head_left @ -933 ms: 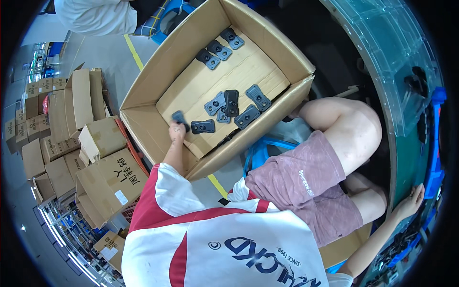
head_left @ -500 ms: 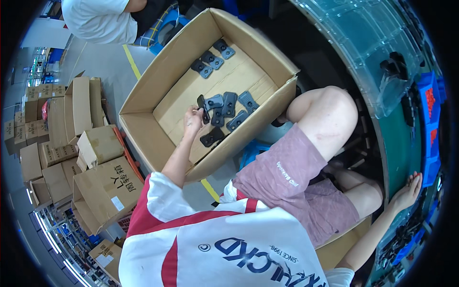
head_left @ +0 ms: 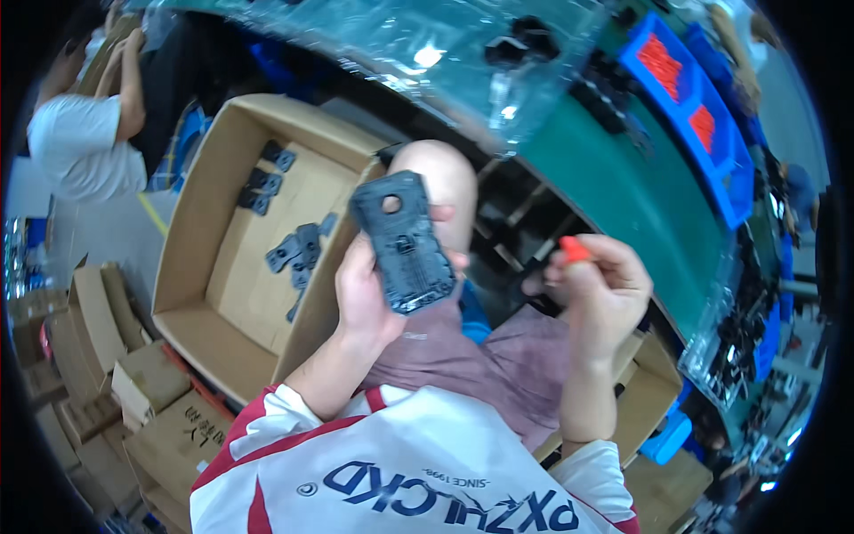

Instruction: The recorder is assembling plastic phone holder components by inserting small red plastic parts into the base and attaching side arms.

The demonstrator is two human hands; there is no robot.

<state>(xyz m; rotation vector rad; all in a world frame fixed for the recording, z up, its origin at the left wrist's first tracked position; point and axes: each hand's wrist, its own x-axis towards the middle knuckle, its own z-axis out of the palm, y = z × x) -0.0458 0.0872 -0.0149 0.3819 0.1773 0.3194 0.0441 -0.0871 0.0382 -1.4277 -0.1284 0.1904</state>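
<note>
My left hand [head_left: 363, 289] is closed round a flat black plastic part [head_left: 409, 254], held up over my lap. The part is oblong with a waisted middle, a round hole near its far end and raised marks on its face. My right hand [head_left: 609, 298], to the right and apart from the part, pinches a small red piece [head_left: 574, 250] between thumb and fingers. Most of the red piece's shape is hidden by the fingers. Several similar dark parts [head_left: 305, 247] lie in an open cardboard box [head_left: 209, 343] on my left.
A green worktop [head_left: 614, 191] runs along the right, with clear plastic sheeting [head_left: 382, 53] on its far part. On it stands a blue bin [head_left: 731, 198] with red pieces [head_left: 660, 67]. Cardboard cartons [head_left: 165, 436] are stacked at left. A co-worker [head_left: 84, 147] sits at the far left.
My left hand has come out of the box with a black part and lifted it before me. The right hand has left the worktop's edge and now holds a red piece. The view has turned right.
</note>
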